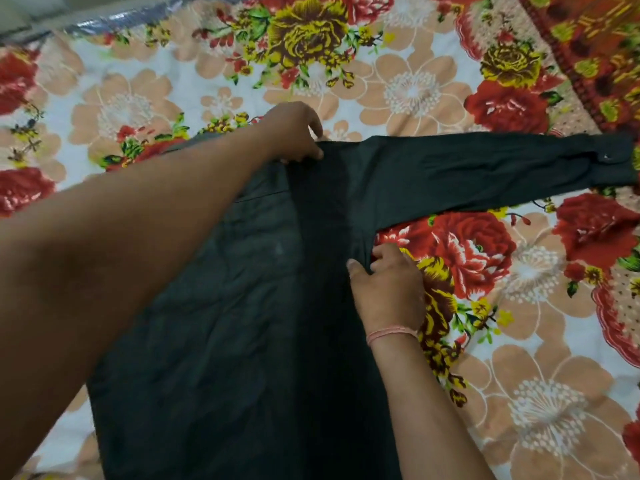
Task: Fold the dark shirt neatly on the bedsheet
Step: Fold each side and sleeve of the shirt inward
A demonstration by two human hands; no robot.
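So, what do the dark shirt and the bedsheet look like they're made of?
Dark shirt: thin woven cloth, probably cotton or a blend, with a matte finish; it shows fine creases and lies limp. Bedsheet: printed woven fabric in a floral pattern, with a slight sheen on the red roses, so possibly a polyester blend; hard to tell.

A pink thread band (pixel 391 333) circles the right hand (pixel 388 289) at the wrist.

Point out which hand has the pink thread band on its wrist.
The right hand, pinching the dark shirt just below the outstretched sleeve; the left hand, at the shirt's top edge, has a bare wrist.
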